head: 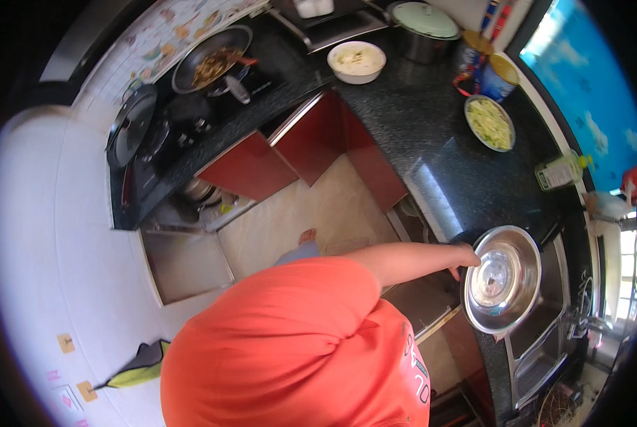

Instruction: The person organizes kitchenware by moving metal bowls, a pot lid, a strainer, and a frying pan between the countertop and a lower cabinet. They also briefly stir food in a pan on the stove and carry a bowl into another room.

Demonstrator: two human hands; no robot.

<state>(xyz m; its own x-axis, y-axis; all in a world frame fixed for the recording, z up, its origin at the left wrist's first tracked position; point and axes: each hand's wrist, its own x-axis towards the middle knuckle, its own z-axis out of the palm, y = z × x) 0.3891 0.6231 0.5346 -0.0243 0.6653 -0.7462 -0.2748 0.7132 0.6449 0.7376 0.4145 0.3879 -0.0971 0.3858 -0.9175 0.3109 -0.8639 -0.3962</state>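
Observation:
My left hand [465, 259] grips the near rim of a shiny stainless steel basin [502, 280], with my arm stretched out to the right. The basin is tilted so that its inside faces up towards me, and I see nothing lying in it. At its lower rim shows a small piece of my right hand [499, 337]; the rest of that hand and its arm are hidden. Behind and partly under the basin is a stainless steel sink [537, 325] with a tap [590, 323].
Along the dark stone counter [393, 123] stand a bowl of shredded vegetable [489, 123], a white bowl [357, 61], a lidded pot [425, 32] and a bottle [558, 173]. A wok [211, 61] with food sits on the stove. Red cabinet doors [249, 165] hang open below.

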